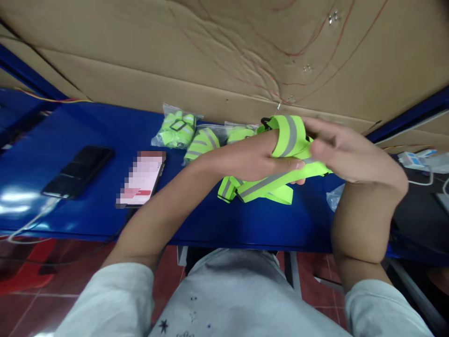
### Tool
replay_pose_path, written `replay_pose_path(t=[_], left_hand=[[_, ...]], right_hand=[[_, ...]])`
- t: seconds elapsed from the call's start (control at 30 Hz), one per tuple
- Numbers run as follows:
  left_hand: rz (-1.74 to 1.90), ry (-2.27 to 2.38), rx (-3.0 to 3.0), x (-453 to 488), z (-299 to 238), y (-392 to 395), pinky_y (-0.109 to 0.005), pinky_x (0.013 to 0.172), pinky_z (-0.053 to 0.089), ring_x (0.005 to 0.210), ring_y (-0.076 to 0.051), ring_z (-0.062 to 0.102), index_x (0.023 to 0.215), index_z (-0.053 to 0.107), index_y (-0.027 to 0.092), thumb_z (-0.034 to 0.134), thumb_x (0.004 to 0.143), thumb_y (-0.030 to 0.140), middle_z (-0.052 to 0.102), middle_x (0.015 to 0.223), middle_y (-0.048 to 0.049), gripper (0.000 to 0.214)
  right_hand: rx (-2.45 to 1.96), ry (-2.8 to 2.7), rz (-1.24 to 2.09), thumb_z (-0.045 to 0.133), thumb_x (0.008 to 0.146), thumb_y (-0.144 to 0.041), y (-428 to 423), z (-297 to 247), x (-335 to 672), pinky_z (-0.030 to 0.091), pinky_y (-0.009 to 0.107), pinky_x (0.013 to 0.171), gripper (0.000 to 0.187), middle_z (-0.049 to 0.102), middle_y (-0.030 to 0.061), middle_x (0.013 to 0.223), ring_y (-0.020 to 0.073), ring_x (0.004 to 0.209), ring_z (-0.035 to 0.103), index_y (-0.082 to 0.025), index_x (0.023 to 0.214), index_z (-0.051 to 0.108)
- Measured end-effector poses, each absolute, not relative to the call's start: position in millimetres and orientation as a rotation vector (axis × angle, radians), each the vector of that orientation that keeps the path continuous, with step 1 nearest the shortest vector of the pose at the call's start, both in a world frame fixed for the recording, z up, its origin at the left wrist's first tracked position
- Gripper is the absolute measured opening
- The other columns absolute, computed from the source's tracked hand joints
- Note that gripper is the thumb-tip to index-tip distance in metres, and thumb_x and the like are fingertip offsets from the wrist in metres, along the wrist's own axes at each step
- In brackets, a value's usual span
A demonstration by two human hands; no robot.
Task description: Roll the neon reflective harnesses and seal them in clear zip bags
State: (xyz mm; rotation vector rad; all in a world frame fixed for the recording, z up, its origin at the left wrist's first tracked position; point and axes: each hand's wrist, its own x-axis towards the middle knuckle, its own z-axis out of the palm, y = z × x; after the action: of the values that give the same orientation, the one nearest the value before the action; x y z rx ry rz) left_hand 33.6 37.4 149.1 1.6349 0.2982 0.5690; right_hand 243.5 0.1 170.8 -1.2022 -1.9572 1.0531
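Strap looped over left hand fingers | left grip closed on it | right hand grip pinching it too

Phones lie left of hands; bagged straps behind.

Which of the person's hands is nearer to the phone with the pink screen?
Left. The left hand holds the reflective strap right of the phone; the right hand holds it farther right.
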Motion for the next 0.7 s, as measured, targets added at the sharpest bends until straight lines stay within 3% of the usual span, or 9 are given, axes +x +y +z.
replay_pose_path(t=[0.1,0.33,0.53,0.7], left_hand=[[0.542,0.301,1.600,35,142,42,-0.032,0.084,0.062,0.091,-0.022,0.077,0.090,0.075,0.019,0.077,0.085,0.028,0.079,0.092,-0.0044,0.010],[0.284,0.209,1.371,32,142,51,-0.039,0.086,0.063,0.087,-0.024,0.078,0.091,0.076,0.016,0.084,0.081,0.032,0.079,0.089,-0.0073,0.020],[0.425,0.322,1.557,36,138,54,-0.036,0.084,0.063,0.081,-0.022,0.076,0.083,0.078,0.018,0.086,0.077,0.030,0.077,0.082,-0.0041,0.015],[0.513,0.427,1.702,32,133,63,-0.034,0.086,0.062,0.088,-0.021,0.076,0.094,0.080,0.022,0.087,0.070,0.026,0.078,0.088,0.0010,0.025]], right_hand=[[-1.169,-1.952,0.882,0.084,0.085,-0.052,-3,169,231,0.064,0.042,0.099,0.059,0.076,-0.0011,0.120,0.0242,0.109,0.073,-0.030,0.138,0.070],[-1.137,-1.847,0.200,0.083,0.089,-0.041,-4,170,220,0.057,0.042,0.108,0.044,0.078,-0.0018,0.119,0.0237,0.116,0.071,-0.024,0.128,0.075],[-1.153,-1.868,0.144,0.080,0.091,-0.044,-7,174,224,0.057,0.043,0.107,0.041,0.078,-0.0033,0.117,0.0244,0.116,0.072,-0.026,0.128,0.076],[-1.187,-1.790,0.213,0.086,0.084,-0.043,0,169,224,0.060,0.039,0.102,0.046,0.079,-0.0005,0.117,0.0222,0.110,0.073,-0.023,0.124,0.078]])
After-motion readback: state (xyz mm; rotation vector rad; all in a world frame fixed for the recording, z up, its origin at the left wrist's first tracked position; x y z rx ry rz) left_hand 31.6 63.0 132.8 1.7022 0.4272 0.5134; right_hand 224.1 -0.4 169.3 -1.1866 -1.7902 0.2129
